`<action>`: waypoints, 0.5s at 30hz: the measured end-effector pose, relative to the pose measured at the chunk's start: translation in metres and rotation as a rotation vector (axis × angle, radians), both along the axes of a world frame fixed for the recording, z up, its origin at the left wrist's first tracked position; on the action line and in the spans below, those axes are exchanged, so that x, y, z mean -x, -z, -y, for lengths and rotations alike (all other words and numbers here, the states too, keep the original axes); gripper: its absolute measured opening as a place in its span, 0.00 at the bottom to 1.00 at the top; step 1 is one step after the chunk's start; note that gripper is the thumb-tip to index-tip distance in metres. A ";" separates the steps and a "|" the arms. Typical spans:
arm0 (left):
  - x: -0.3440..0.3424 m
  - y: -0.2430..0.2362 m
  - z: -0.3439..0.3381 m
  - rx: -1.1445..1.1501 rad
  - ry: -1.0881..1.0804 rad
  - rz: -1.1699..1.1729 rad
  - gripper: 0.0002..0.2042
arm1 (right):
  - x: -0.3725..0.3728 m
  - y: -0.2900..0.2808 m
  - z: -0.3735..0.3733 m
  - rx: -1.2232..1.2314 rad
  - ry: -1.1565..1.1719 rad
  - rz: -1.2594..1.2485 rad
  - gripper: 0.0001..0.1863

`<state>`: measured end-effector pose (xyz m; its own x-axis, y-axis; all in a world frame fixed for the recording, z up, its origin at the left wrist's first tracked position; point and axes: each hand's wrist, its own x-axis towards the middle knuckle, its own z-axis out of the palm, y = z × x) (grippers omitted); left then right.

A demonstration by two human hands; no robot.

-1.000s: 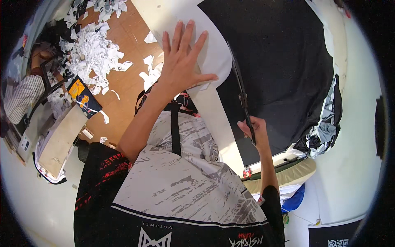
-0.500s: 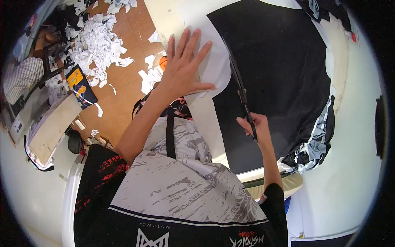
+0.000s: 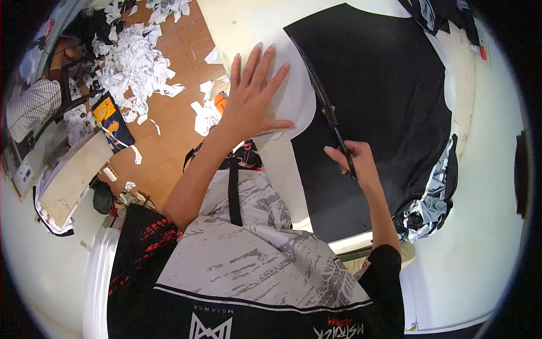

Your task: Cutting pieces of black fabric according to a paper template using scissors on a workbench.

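My left hand [image 3: 251, 101] lies flat with spread fingers on a white sheet [image 3: 298, 96], paper or cloth, at the table's left side. My right hand [image 3: 358, 158] is closed round the handles of long black scissors [image 3: 332, 112]. Their blades point away from me and to the left, along the curved border between the white sheet and a large black fabric piece [image 3: 389, 107]. The tips come close to that piece's far left corner. Whether the blades are parted is hard to make out. My right thumb sticks out beside the handles.
Beside the black piece, bunched grey, black and white cloth [image 3: 432, 206] lies at the table's right edge. White scraps [image 3: 132, 68] cover part of the brown floor [image 3: 183, 34] at left. A person in a striped top [image 3: 34, 110] is at far left, near a pale board [image 3: 76, 181].
The scissors and my right hand have moved away from me, with the tips shifting left along the black fabric's curved edge. My left hand stays nearly in place on the white sheet.
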<state>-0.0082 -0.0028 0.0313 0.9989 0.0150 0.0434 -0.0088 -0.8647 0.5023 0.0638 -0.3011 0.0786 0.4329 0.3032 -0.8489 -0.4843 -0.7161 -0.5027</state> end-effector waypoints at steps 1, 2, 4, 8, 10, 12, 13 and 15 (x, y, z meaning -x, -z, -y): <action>0.000 0.000 0.000 -0.001 0.002 0.002 0.59 | -0.002 -0.001 -0.001 -0.002 -0.004 0.003 0.25; -0.001 0.000 -0.001 -0.003 -0.003 0.004 0.59 | -0.003 -0.001 -0.001 -0.008 -0.006 0.009 0.25; -0.002 -0.001 0.000 0.004 0.005 -0.001 0.59 | -0.006 0.001 0.000 -0.014 -0.013 0.016 0.25; -0.002 -0.003 -0.003 0.006 0.010 -0.018 0.58 | -0.019 0.009 -0.012 -0.073 -0.040 0.066 0.26; -0.003 -0.005 -0.003 0.021 0.014 -0.044 0.58 | -0.026 0.006 -0.019 -0.068 -0.042 0.045 0.26; -0.003 -0.006 -0.005 0.015 0.014 -0.035 0.58 | -0.029 0.002 -0.026 -0.036 -0.056 0.052 0.25; -0.001 -0.007 -0.007 0.011 0.015 -0.032 0.58 | -0.030 0.001 -0.026 -0.050 -0.061 0.058 0.25; -0.003 -0.008 -0.002 0.006 0.014 -0.031 0.59 | -0.033 0.001 -0.020 -0.020 -0.108 0.091 0.27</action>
<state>-0.0051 -0.0003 0.0396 0.9999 0.0007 0.0123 -0.0056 -0.8618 0.5073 0.0969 -0.2811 0.0775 0.4718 0.3689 -0.8008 -0.3565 -0.7509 -0.5559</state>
